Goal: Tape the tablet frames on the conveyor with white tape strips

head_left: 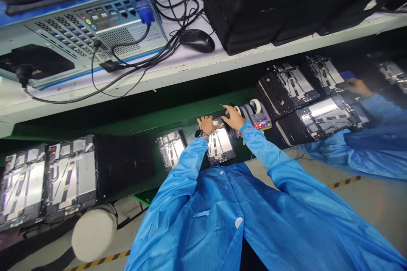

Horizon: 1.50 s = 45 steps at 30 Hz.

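An opened tablet back with silver shielding [220, 144] lies on the green belt in front of me. My left hand [206, 124] rests on its far edge, fingers curled down against it. My right hand [233, 117] lies just right of that, fingers stretched toward the tablet's top right corner and a tape dispenser [258, 115]. Both arms are in blue sleeves, with a dark watch on the left wrist. A second open tablet [171, 148] lies to the left, untouched.
Black trays with more open tablets [47, 178] sit at the left, and others [318, 101] at the right, where another person's hand [358, 86] in a blue sleeve works. Above, a shelf holds a computer case [95, 25], a mouse [197, 40], cables and stacked black trays [270, 4].
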Motion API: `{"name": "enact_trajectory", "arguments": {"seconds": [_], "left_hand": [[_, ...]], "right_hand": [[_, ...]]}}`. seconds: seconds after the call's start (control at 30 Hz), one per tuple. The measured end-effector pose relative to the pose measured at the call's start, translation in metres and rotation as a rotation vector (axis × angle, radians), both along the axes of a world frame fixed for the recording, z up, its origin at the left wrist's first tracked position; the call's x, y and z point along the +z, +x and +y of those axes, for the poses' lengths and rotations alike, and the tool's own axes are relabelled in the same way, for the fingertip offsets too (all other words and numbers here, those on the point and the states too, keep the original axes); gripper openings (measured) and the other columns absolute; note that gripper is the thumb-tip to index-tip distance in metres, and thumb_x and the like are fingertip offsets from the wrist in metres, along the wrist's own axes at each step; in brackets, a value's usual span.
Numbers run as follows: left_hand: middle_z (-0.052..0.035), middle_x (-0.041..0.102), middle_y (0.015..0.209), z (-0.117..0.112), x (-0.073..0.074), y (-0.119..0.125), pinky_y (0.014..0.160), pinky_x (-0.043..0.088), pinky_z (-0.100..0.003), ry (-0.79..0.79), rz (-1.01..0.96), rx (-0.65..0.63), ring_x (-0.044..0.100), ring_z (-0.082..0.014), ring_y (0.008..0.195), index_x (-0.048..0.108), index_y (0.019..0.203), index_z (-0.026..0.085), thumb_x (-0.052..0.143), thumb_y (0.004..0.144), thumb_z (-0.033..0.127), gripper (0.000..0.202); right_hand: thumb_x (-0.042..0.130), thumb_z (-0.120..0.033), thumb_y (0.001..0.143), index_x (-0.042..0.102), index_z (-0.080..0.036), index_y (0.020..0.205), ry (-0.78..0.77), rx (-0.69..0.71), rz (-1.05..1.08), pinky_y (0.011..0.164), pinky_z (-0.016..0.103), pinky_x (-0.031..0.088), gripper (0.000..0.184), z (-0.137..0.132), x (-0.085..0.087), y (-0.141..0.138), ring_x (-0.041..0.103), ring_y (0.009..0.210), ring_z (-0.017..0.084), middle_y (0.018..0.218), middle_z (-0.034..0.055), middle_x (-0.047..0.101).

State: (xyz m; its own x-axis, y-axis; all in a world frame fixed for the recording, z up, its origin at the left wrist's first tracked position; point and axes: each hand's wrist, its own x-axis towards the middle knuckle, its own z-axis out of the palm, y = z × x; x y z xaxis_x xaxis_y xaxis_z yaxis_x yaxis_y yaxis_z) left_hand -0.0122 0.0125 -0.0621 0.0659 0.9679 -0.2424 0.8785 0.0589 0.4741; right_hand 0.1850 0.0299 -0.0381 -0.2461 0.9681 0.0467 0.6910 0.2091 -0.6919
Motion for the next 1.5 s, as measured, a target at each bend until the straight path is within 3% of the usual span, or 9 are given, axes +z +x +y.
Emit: {"name": "enact_trajectory", "arguments": {"seconds": [0.13, 0.3, 0.4, 0.53, 0.7, 0.97, 1.27, 1.4, 1.5], "left_hand": [[-0.0152, 0.064, 0.13, -0.011, 0.006, -0.036, 0.114, 0.034, -0.054, 0.173, -0.282, 0.083, 0.052, -0.0355, 0.13, 0.068, 0.123, 0.023, 0.07, 0.09, 0.049, 0.041], [-0.0113, 0.068, 0.121, -0.048, -0.007, -0.104, 0.11, 0.043, -0.047, 0.255, -0.422, 0.411, 0.06, -0.0284, 0.118, 0.069, 0.114, 0.022, 0.066, 0.092, 0.034, 0.026], [-0.0107, 0.07, 0.115, -0.075, -0.022, -0.118, 0.106, 0.047, -0.045, 0.163, -0.482, 0.532, 0.064, -0.0266, 0.112, 0.068, 0.11, 0.021, 0.068, 0.089, 0.031, 0.023], [-0.0114, 0.069, 0.119, -0.099, -0.039, -0.104, 0.105, 0.049, -0.043, 0.103, -0.58, 0.559, 0.065, -0.0245, 0.113, 0.067, 0.112, 0.019, 0.068, 0.089, 0.033, 0.027], [-0.0128, 0.063, 0.132, -0.1, -0.045, -0.076, 0.106, 0.048, -0.04, 0.072, -0.587, 0.531, 0.064, -0.0228, 0.116, 0.061, 0.124, 0.019, 0.071, 0.089, 0.035, 0.04], [-0.0124, 0.068, 0.129, -0.088, -0.044, -0.055, 0.099, 0.052, -0.036, -0.07, -0.702, 0.618, 0.067, -0.0197, 0.111, 0.062, 0.121, 0.018, 0.066, 0.091, 0.033, 0.034], [-0.0114, 0.07, 0.125, -0.084, -0.05, -0.055, 0.098, 0.052, -0.035, -0.067, -0.728, 0.645, 0.068, -0.0186, 0.11, 0.061, 0.119, 0.018, 0.066, 0.091, 0.032, 0.032], [-0.0104, 0.068, 0.125, -0.081, -0.053, -0.054, 0.098, 0.053, -0.034, -0.056, -0.729, 0.658, 0.067, -0.0178, 0.109, 0.059, 0.117, 0.018, 0.068, 0.089, 0.032, 0.032], [-0.0103, 0.066, 0.128, -0.083, -0.053, -0.055, 0.098, 0.052, -0.034, -0.016, -0.736, 0.652, 0.065, -0.0181, 0.111, 0.057, 0.12, 0.02, 0.069, 0.087, 0.032, 0.036]], "right_hand": [[0.065, -0.032, 0.089, 0.06, -0.019, 0.124, -0.193, -0.078, 0.231, 0.07, 0.031, 0.047, 0.037, -0.024, -0.011, -0.008, 0.056, 0.067, 0.017, 0.081, -0.0003, 0.065], [0.072, -0.024, 0.078, 0.053, -0.022, 0.134, -0.207, -0.011, 0.286, 0.069, 0.028, 0.045, 0.059, -0.057, -0.03, -0.047, 0.054, 0.068, 0.014, 0.097, 0.0007, 0.067], [0.069, -0.017, 0.078, 0.052, -0.023, 0.137, -0.171, 0.078, 0.203, 0.074, 0.029, 0.044, 0.062, -0.06, -0.037, -0.076, 0.056, 0.076, 0.016, 0.1, 0.0013, 0.067], [0.059, -0.009, 0.081, 0.057, -0.022, 0.132, -0.179, 0.14, 0.148, 0.074, 0.028, 0.042, 0.053, -0.047, -0.04, -0.096, 0.056, 0.075, 0.017, 0.086, -0.0014, 0.066], [0.057, -0.008, 0.082, 0.058, -0.023, 0.134, -0.187, 0.22, 0.114, 0.073, 0.027, 0.042, 0.055, -0.032, -0.034, -0.102, 0.057, 0.074, 0.017, 0.086, -0.0018, 0.066], [0.054, -0.006, 0.081, 0.054, -0.026, 0.144, -0.079, 0.343, 0.021, 0.093, 0.034, 0.047, 0.066, -0.03, -0.023, -0.108, 0.059, 0.106, 0.023, 0.115, 0.0061, 0.065], [0.052, -0.004, 0.08, 0.054, -0.022, 0.143, -0.152, 0.347, 0.0, 0.08, 0.031, 0.044, 0.065, -0.028, -0.024, -0.101, 0.058, 0.085, 0.021, 0.094, 0.0028, 0.066], [0.059, -0.011, 0.078, 0.057, -0.023, 0.136, -0.241, 0.152, 0.275, 0.08, 0.031, 0.046, 0.059, -0.043, -0.014, -0.098, 0.057, 0.083, 0.019, 0.094, 0.0015, 0.066], [0.066, -0.024, 0.08, 0.055, -0.024, 0.133, -0.561, -0.011, 0.737, 0.065, 0.028, 0.044, 0.054, -0.07, -0.003, -0.097, 0.055, 0.069, 0.016, 0.09, 0.0005, 0.067]]}}
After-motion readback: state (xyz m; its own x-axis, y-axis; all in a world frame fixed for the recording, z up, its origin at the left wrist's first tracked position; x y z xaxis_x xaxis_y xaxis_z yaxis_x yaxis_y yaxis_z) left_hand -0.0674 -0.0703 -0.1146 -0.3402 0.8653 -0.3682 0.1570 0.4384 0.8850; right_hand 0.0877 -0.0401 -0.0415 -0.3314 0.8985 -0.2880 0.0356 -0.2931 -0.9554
